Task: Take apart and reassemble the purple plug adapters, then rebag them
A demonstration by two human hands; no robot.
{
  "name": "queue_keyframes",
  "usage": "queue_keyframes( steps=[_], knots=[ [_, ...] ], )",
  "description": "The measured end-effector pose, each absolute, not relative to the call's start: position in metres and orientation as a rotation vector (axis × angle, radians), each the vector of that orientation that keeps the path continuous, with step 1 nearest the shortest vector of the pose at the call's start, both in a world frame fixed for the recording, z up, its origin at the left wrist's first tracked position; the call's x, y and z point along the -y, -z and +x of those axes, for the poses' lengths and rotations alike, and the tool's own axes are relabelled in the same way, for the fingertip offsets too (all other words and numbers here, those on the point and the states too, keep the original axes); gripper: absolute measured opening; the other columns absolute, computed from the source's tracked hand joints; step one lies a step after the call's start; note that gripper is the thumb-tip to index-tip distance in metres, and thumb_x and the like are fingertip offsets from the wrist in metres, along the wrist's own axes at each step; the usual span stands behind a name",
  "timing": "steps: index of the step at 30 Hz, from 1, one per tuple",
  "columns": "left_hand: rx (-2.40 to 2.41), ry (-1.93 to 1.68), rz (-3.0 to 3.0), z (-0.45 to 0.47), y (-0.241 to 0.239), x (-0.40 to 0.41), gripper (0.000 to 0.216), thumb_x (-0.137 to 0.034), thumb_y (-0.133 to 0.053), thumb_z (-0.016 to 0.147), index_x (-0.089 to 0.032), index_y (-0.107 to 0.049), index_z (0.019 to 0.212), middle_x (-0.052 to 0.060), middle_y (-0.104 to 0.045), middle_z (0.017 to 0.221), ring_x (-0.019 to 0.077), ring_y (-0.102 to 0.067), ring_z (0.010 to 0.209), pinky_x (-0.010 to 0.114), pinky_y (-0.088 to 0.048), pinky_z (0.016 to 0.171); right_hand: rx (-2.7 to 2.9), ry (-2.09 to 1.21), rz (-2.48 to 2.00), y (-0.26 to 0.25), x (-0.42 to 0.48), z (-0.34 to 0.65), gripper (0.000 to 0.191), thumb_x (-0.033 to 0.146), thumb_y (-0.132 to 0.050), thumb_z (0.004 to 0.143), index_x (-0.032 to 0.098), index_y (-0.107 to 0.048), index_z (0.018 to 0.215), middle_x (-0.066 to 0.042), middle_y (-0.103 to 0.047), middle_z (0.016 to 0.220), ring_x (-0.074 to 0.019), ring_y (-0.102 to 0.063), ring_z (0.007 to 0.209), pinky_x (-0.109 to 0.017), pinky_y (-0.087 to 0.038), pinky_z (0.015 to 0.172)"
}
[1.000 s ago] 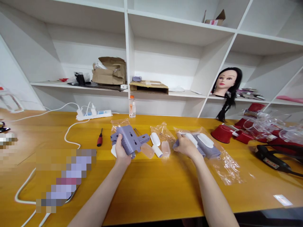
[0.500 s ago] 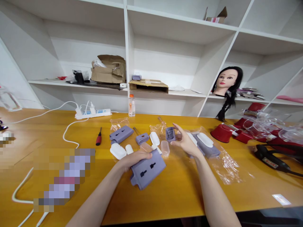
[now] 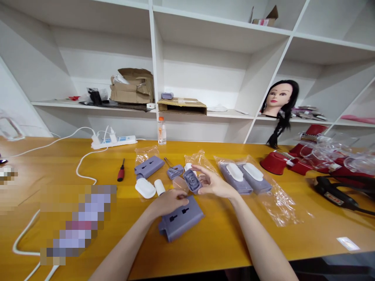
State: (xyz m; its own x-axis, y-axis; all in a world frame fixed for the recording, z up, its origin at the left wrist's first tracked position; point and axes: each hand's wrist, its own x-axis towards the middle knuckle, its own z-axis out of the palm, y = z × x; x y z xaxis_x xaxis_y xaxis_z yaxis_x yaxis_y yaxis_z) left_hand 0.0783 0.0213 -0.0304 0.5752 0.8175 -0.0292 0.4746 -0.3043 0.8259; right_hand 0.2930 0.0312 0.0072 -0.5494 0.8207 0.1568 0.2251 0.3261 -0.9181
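Observation:
My left hand (image 3: 172,201) is closed over the top edge of a purple-grey plastic holder (image 3: 182,218) with two black keyhole slots, low over the table. My right hand (image 3: 216,184) pinches a small purple-grey oval cup (image 3: 191,182), its hollow side facing me, just above the holder. Under the hands a clear pinkish cup (image 3: 180,184) is partly hidden. Left of them lie a white oval lid (image 3: 145,188) and a white cylinder (image 3: 159,187). Behind, a purple-grey oval part (image 3: 175,171) and a second slotted holder (image 3: 149,167) rest on the table.
Two purple-grey holders with white oval pieces (image 3: 235,172) lie on plastic wrap to the right. A red-handled screwdriver (image 3: 121,173), a power strip (image 3: 117,142) and a bottle (image 3: 162,132) stand or lie left and back. Red parts (image 3: 274,163) and a black tool (image 3: 331,195) are at right.
My right hand has moved left and a little lower, bringing the oval cup closer to the slotted holder. The holder has tipped back and sits slightly lower under my left hand.

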Motion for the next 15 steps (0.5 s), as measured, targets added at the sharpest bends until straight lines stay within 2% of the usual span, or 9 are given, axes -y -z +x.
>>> queue_keyframes(
  steps=[3,7,9,12,15],
  knots=[
    [-1.106,-0.691,1.836,0.077,0.029,-0.025,0.026,-0.033,-0.048,0.073,-0.018,-0.066,0.084,0.006,-0.067,0.09,0.0229,-0.06,0.083,0.032,-0.041,0.077,1.986,-1.266,-0.851,-0.008,-0.03,0.292,0.076,0.012,-0.067,0.062,0.03,-0.037,0.13,-0.006,-0.042,0.132,-0.0131,-0.054,0.085,-0.03,-0.045,0.075],
    [-1.093,-0.911,1.268,0.077,0.018,-0.027,0.04,-0.039,-0.045,0.076,-0.021,-0.053,0.112,0.007,-0.065,0.098,0.0199,-0.064,0.073,0.032,-0.043,0.07,1.998,-1.451,-0.702,-0.007,-0.029,0.29,0.075,0.015,-0.066,0.065,0.027,-0.034,0.132,-0.006,-0.052,0.12,-0.0155,-0.056,0.09,-0.029,-0.046,0.074],
    [-0.959,-0.908,1.119,0.08,0.016,-0.025,0.044,-0.043,-0.048,0.076,-0.023,-0.05,0.116,0.006,-0.066,0.093,0.0194,-0.065,0.069,0.031,-0.043,0.068,2.032,-1.509,-0.685,-0.007,-0.028,0.287,0.074,0.015,-0.065,0.067,0.028,-0.033,0.132,-0.006,-0.054,0.117,-0.0149,-0.056,0.089,-0.028,-0.046,0.072],
    [-0.922,-1.063,1.056,0.086,0.019,-0.024,0.043,-0.04,-0.06,0.068,-0.017,-0.058,0.105,0.006,-0.067,0.083,0.0186,-0.063,0.067,0.03,-0.044,0.067,2.062,-1.375,-0.734,-0.008,-0.025,0.28,0.065,0.014,-0.064,0.068,0.028,-0.041,0.127,-0.006,-0.042,0.131,-0.0139,-0.055,0.092,-0.027,-0.045,0.074],
    [-0.928,-1.225,0.982,0.089,0.022,-0.024,0.043,-0.039,-0.067,0.061,-0.015,-0.062,0.097,0.007,-0.066,0.087,0.0189,-0.062,0.072,0.03,-0.045,0.068,2.01,-1.219,-0.807,-0.008,-0.021,0.273,0.061,0.013,-0.063,0.068,0.029,-0.044,0.123,-0.005,-0.029,0.14,-0.0145,-0.052,0.097,-0.029,-0.044,0.079]
  ],
)
